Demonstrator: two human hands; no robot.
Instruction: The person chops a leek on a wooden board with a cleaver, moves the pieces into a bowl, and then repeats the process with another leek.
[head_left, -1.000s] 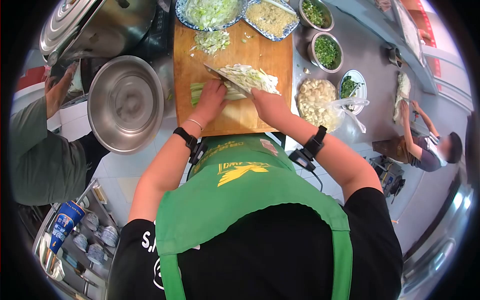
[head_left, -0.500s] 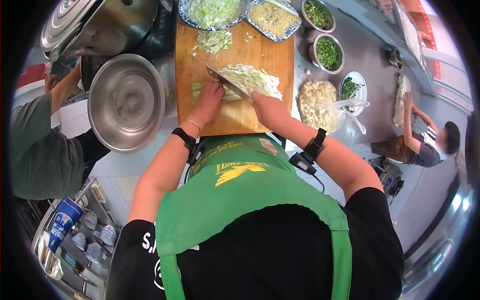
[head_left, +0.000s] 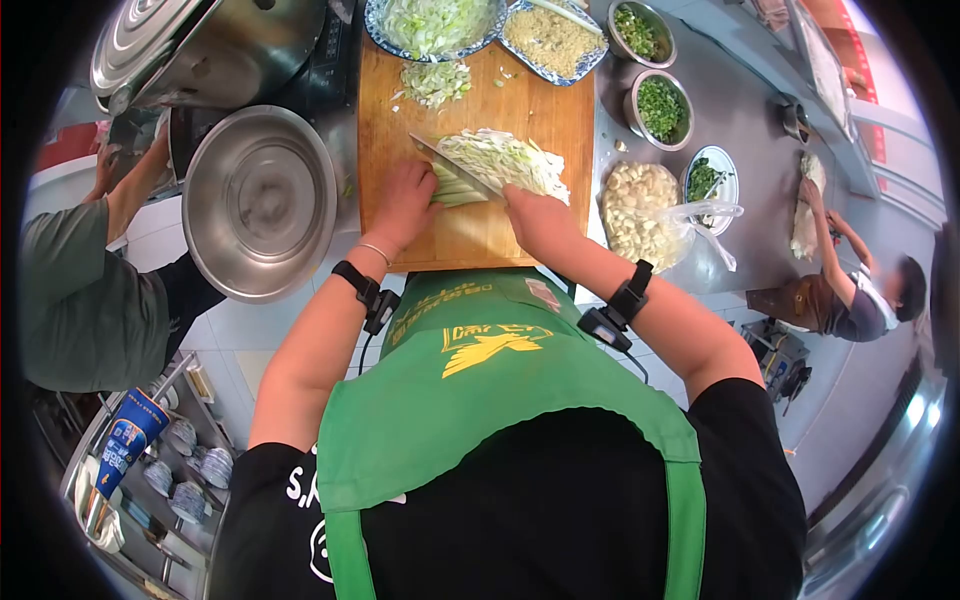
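My right hand (head_left: 537, 217) is closed round the handle of a kitchen knife (head_left: 452, 164). The blade lies slantwise across pale green scallions (head_left: 458, 190) on the wooden chopping board (head_left: 400, 130). At the left end of the stalks, my left hand (head_left: 405, 200) presses with bent fingers, which partly hide them. Beyond the blade spreads a heap of thin scallion slices (head_left: 515, 160). A smaller pile of chopped scallion (head_left: 436, 84) sits near the board's far edge.
Plates of chopped scallion (head_left: 440, 28) and minced garlic (head_left: 553, 42) stand at the back. On the right are bowls of chopped greens (head_left: 660, 108) and a bag of garlic cloves (head_left: 638, 205). A large steel basin (head_left: 258, 205) is left. Two people work at either side.
My left hand has slid left along the scallions, towards their end. My right hand and the knife stay in nearly the same place. The whole view has shifted slightly.
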